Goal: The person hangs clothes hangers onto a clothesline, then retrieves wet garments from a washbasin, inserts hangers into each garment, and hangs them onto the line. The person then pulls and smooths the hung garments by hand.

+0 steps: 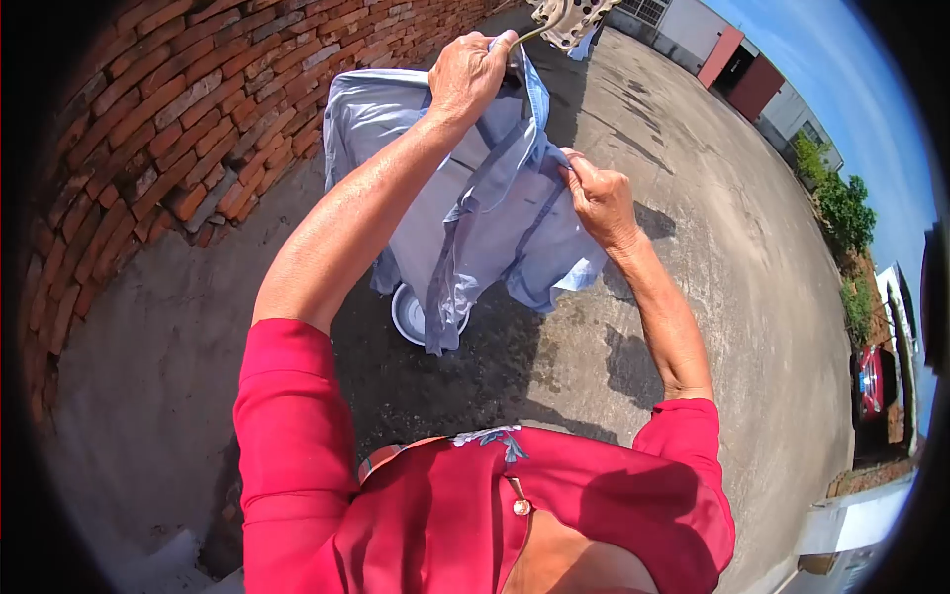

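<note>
A light blue shirt (495,213) hangs in front of me, its lower edges dangling. My left hand (470,77) is closed at the top of it, near a thin rod or line, and what exactly the fingers grip is partly hidden. On the right, my right hand (601,203) pinches the shirt's edge. Beneath the cloth, a white basin (408,315) rests on the ground, partly covered from view by the hanging fabric.
A brick wall (168,109) curves along the left. Spotted cloth (574,20) hangs beyond my hands at the top. Wet patches darken the concrete ground (732,257). A red vehicle (871,381), green bushes (844,210) and low buildings stand far right.
</note>
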The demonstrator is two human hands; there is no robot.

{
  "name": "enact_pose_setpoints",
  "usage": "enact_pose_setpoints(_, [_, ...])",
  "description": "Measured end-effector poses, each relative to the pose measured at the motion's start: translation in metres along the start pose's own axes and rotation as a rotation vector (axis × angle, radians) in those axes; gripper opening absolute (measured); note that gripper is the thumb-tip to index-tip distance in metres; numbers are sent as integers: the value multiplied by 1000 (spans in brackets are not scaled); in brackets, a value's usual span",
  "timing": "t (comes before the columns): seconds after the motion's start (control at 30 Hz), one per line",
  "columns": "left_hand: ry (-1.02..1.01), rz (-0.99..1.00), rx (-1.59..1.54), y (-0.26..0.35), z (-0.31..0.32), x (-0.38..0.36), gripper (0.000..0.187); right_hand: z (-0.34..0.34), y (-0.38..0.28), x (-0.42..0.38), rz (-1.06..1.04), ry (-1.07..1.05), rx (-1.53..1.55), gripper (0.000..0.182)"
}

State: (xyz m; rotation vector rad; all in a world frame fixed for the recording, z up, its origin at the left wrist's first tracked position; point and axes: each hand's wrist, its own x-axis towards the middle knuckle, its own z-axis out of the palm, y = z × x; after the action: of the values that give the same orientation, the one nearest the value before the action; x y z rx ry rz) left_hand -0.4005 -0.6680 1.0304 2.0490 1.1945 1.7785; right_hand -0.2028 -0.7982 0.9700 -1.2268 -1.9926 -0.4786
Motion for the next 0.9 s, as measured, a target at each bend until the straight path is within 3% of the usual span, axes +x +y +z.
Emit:
enact_pose_setpoints(0.07, [-312,-184,-831,24,-10,5,37,10,9,-9,16,-15,68,14])
enact_pose_setpoints(0.13, [-256,-104,-989,34,0,11,37,10,3,-15,81,41,166,13])
enact_pose_setpoints(0.2, [-135,-50,-944,40,13,14,41,12,9,-17,135,169,284,14])
enact_pose_setpoints(0.27, [-241,2,-614,52,-3,6,48,4,8,-16,211,132,296,16])
enact_pose_setpoints(0.3, [62,155,-425,62,-2,-8,49,-1,10,-15,249,119,296,18])
enact_pose_setpoints(0.4, [461,512,-38,49,-62,-37,45,-16,20,-17,207,202,454,16])
enact_pose_setpoints(0.43, [624,512,157,23,-81,-41,34,-20,28,-21,273,205,576,16])
enact_pose_setpoints(0.47, [635,328,111,-8,-99,-51,50,-26,32,-23,282,208,597,16])
enact_pose_setpoints(0.5, [697,136,187,-30,-112,-60,55,-32,35,-23,290,214,617,16])
enact_pose_setpoints(0.53, [603,-202,146,-56,-121,-66,60,-39,36,-24,297,212,634,16])
enact_pose_setpoints(0.57, [456,-423,-8,-91,-126,-70,53,-45,36,-26,344,206,633,17])
enact_pose_setpoints(0.63, [64,-538,-407,-105,-139,-85,36,-46,34,-29,338,252,625,17])
enact_pose_setpoints(0.67, [50,-535,-527,-98,-142,-88,31,-44,34,-29,339,275,625,17])
enact_pose_setpoints(0.8, [65,-435,-489,-112,-176,-45,25,-42,48,-44,348,324,520,18])
enact_pose_setpoints(0.83, [147,-348,-396,-100,-194,-25,23,-39,56,-50,344,344,489,18])
enact_pose_setpoints(0.9, [61,-228,-300,-95,-237,23,20,-33,73,-66,330,365,443,20])
